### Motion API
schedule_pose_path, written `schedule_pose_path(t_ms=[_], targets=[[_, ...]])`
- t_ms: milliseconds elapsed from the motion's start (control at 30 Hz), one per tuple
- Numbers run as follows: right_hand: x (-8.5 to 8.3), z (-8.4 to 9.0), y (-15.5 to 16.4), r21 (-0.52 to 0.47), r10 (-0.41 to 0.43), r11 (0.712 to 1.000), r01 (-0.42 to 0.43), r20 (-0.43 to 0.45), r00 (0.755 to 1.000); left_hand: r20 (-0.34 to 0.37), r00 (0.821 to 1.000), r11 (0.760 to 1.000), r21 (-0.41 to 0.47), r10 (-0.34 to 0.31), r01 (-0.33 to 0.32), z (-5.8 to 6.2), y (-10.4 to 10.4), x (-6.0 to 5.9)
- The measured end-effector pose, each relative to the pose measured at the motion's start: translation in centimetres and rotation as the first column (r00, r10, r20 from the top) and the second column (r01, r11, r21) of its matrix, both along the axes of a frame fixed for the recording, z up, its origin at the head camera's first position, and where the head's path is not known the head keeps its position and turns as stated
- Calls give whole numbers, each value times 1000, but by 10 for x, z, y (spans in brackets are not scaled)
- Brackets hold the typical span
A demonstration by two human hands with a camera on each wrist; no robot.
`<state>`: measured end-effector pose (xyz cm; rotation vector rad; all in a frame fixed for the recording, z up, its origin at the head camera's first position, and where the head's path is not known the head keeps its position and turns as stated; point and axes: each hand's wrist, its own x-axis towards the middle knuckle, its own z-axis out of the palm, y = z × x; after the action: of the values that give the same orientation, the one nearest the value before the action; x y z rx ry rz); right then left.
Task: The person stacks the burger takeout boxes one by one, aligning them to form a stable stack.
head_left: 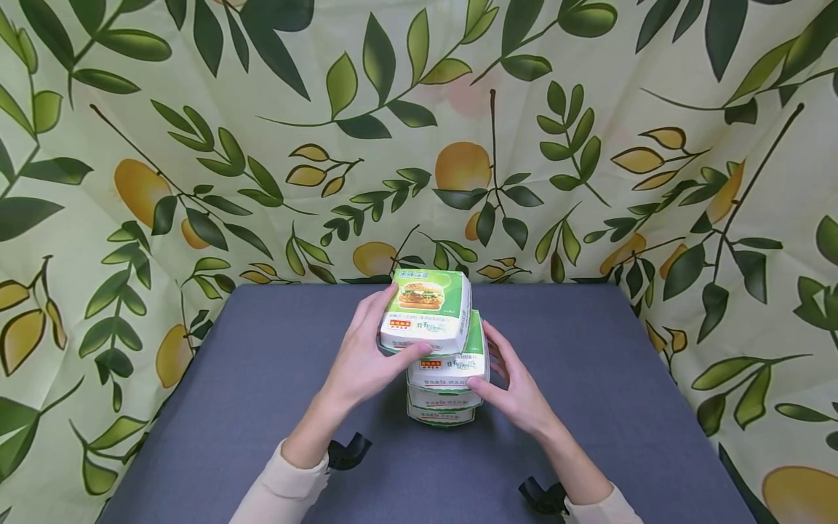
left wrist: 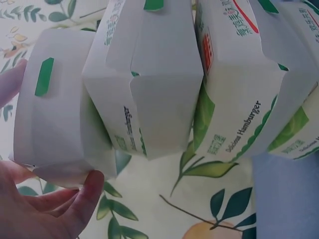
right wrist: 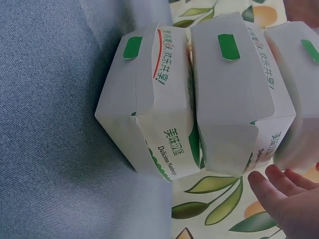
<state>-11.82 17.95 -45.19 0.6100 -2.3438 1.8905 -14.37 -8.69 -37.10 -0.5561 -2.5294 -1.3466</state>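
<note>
White-and-green paper hamburger boxes are stacked in front of me. My left hand (head_left: 366, 364) grips the top hamburger box (head_left: 428, 331), thumb across its front and fingers along its left side. That box sits a little left of the hamburger box under it (head_left: 450, 376) and looks tilted against it in the left wrist view. At this second box my right hand (head_left: 520, 393) holds the right front corner, thumb on the front, fingers partly hidden behind the side. Two lower hamburger boxes show only their fronts, the third (head_left: 444, 399) and the bottom one (head_left: 440, 417).
The stack stands on a dark blue-grey table (head_left: 262, 349). Behind it and along both sides hangs a cloth (head_left: 419, 211) printed with leaves and oranges. Black straps (head_left: 349, 451) are at both wrists.
</note>
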Motion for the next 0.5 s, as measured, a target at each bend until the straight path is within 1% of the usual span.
schedule_pose_path(t_ms=[133, 300, 367, 500], targets=[[0, 1, 1, 11, -2, 1000, 2, 8, 1000, -16, 1000, 1000, -24, 11, -11, 1, 5, 1], [-1, 5, 3, 82, -26, 996, 26, -1, 1000, -40, 999, 998, -51, 22, -24, 2, 9, 2], [-1, 9, 5, 102, -37, 994, 37, -5, 999, -40, 999, 998, -55, 26, -28, 2, 10, 2], [-1, 17, 9, 97, -48, 994, 50, -23, 999, -28, 999, 997, -63, 34, -36, 3, 11, 2]])
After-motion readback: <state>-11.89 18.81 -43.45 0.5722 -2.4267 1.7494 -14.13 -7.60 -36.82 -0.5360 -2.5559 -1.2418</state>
